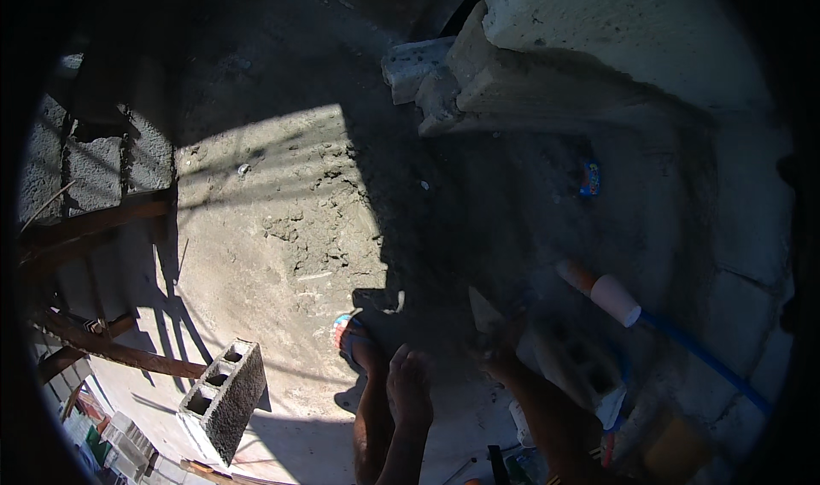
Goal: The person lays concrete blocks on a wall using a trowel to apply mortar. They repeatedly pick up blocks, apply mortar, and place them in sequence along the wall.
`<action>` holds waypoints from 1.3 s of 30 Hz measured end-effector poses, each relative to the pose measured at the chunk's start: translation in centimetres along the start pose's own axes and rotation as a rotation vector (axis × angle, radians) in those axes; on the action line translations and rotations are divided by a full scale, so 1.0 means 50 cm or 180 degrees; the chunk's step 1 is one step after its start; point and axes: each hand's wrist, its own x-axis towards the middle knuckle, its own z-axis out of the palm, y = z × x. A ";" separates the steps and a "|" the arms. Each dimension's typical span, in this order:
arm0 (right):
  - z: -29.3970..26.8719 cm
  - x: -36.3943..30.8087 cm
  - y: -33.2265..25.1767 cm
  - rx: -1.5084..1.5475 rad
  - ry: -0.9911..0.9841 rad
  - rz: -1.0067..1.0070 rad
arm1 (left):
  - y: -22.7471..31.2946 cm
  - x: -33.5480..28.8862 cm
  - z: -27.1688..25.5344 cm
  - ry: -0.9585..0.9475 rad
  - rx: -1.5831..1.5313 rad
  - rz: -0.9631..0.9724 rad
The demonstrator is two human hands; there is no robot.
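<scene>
In the shade at the lower middle, my right hand [495, 358] is closed round the handle end of a trowel [485, 310]. The trowel's pointed blade tilts up and away over the dark ground. My left hand [410, 382] is raised beside my shin, with its fingers held up and nothing visible in it. A rough patch of wet-looking grey mortar [329, 220] spreads over the ground ahead, partly in sun. Just right of my right forearm stands a shaded hollow concrete block [585, 365]. My foot in a colourful sandal [345, 331] is planted left of my left hand.
Another hollow block [226, 395] stands at lower left, by wooden poles [128, 348]. Stacked blocks [94, 160] are at far left. Concrete pieces [512, 75] lie at upper right. A blue tube [700, 348] with a whitish sleeve lies right; a blue wrapper [590, 179] lies beyond.
</scene>
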 end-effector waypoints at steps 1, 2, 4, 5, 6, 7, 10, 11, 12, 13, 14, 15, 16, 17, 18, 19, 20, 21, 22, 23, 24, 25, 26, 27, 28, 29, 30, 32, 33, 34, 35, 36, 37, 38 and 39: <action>-0.001 0.020 -0.002 0.0411 -0.0289 0.0352 | 0.002 0.002 0.008 -0.0320 0.0405 0.0245; 0.018 0.056 -0.021 0.0708 -0.0517 0.0551 | 0.006 0.007 0.018 -0.0432 0.0377 0.0423; 0.090 0.141 -0.079 0.1115 -0.0808 0.0752 | 0.021 0.010 0.025 -0.0403 0.0511 0.0387; 0.109 0.173 -0.107 0.1255 -0.0900 0.0775 | 0.026 0.008 0.025 -0.0416 0.0482 0.0529; 0.124 0.183 -0.131 0.1397 -0.0983 0.0854 | 0.032 0.010 0.024 -0.0230 0.0578 0.0484; 0.126 0.180 -0.150 0.1415 -0.1062 0.0892 | 0.031 0.006 0.023 -0.0198 0.0597 0.0605; 0.102 0.127 -0.188 0.0783 -0.0970 0.0888 | 0.022 -0.001 0.018 -0.0107 0.0591 0.0616; 0.095 0.108 -0.201 0.0439 -0.0457 0.0616 | 0.018 -0.004 0.016 -0.0137 0.0628 0.0535; 0.096 0.098 -0.215 -0.0139 -0.0135 0.0110 | 0.016 -0.006 0.015 -0.0084 0.0746 0.0316; 0.098 0.099 -0.229 -0.0759 0.0533 -0.0390 | 0.016 -0.007 0.014 -0.0125 0.0627 0.0422; 0.111 0.105 -0.242 -0.1358 0.0968 -0.0746 | 0.018 -0.007 0.012 -0.0103 0.0594 0.0387; 0.120 0.116 -0.251 -0.1691 0.1138 -0.0891 | 0.022 -0.007 0.010 0.0024 0.0581 0.0307; 0.136 0.127 -0.256 -0.2086 0.1119 -0.0819 | 0.029 -0.005 0.006 -0.0012 0.0589 0.0441; 0.147 0.134 -0.253 -0.2425 0.1217 -0.1015 | 0.035 -0.005 0.001 0.0053 0.0625 0.0542; 0.155 0.131 -0.245 -0.1955 0.1216 -0.1015 | 0.044 -0.001 -0.003 -0.0074 0.0631 0.0783; 0.159 0.127 -0.233 -0.1434 0.1309 -0.1233 | 0.050 -0.002 -0.010 0.0039 0.0788 0.0823; 0.155 0.106 -0.214 -0.1057 0.1522 -0.1523 | 0.055 0.000 -0.014 0.0140 0.0775 0.0626; 0.148 0.083 -0.194 -0.0855 0.1531 -0.1329 | 0.056 0.000 -0.020 0.0104 0.0712 0.0602; 0.140 0.058 -0.177 -0.0767 0.1646 -0.1188 | 0.056 0.001 -0.024 0.0061 0.0622 0.0643; 0.134 0.044 -0.170 -0.0678 0.1720 -0.0765 | 0.054 0.000 -0.028 0.0066 0.0752 0.0595; 0.130 0.046 -0.172 -0.0684 0.1419 -0.1044 | 0.051 0.000 -0.029 -0.0143 0.0685 0.0773; 0.128 0.045 -0.177 -0.0668 0.1107 -0.1056 | 0.049 0.001 -0.029 -0.0233 0.0670 0.0904; 0.130 0.068 -0.193 -0.0610 0.0754 -0.0579 | 0.047 0.002 -0.028 -0.0338 0.0660 0.1052; 0.135 0.083 -0.206 -0.0550 0.0672 -0.0584 | 0.048 0.004 -0.027 -0.0213 0.0675 0.0842; 0.140 0.116 -0.225 -0.0465 0.0525 -0.0080 | 0.048 0.005 -0.025 -0.0077 0.0687 0.0626; 0.143 0.121 -0.228 -0.0367 0.0605 -0.0306 | 0.052 0.008 -0.023 -0.0108 0.0656 0.0661; 0.143 0.129 -0.228 -0.0532 0.0638 -0.0042 | 0.055 0.011 -0.021 0.0084 0.0701 0.0531; 0.132 0.099 -0.184 -0.1041 0.1047 -0.0511 | 0.056 0.016 -0.018 0.0421 0.0706 0.0456; 0.116 0.053 -0.140 -0.0866 0.1132 -0.0776 | 0.055 0.018 -0.017 0.0139 0.0652 0.0550; 0.101 0.014 -0.096 -0.0354 0.0878 -0.0343 | 0.051 0.019 -0.014 0.0079 0.0539 0.0521; 0.088 -0.021 -0.050 -0.0132 0.0782 -0.0260 | 0.045 0.018 -0.014 0.0067 0.0442 0.0463; 0.082 -0.018 -0.021 0.0256 0.0547 0.0059 | 0.039 0.018 -0.010 0.0247 0.0423 0.0255; 0.082 -0.003 0.002 0.0536 0.0318 0.0265 | 0.033 0.016 -0.007 0.0039 0.0366 0.0332; 0.087 0.018 0.017 0.0732 0.0150 0.0390 | 0.029 0.014 -0.002 -0.0099 0.0319 0.0430; 0.100 0.066 0.013 0.0869 0.0033 0.0477 | 0.028 0.010 0.004 -0.0170 0.0319 0.0503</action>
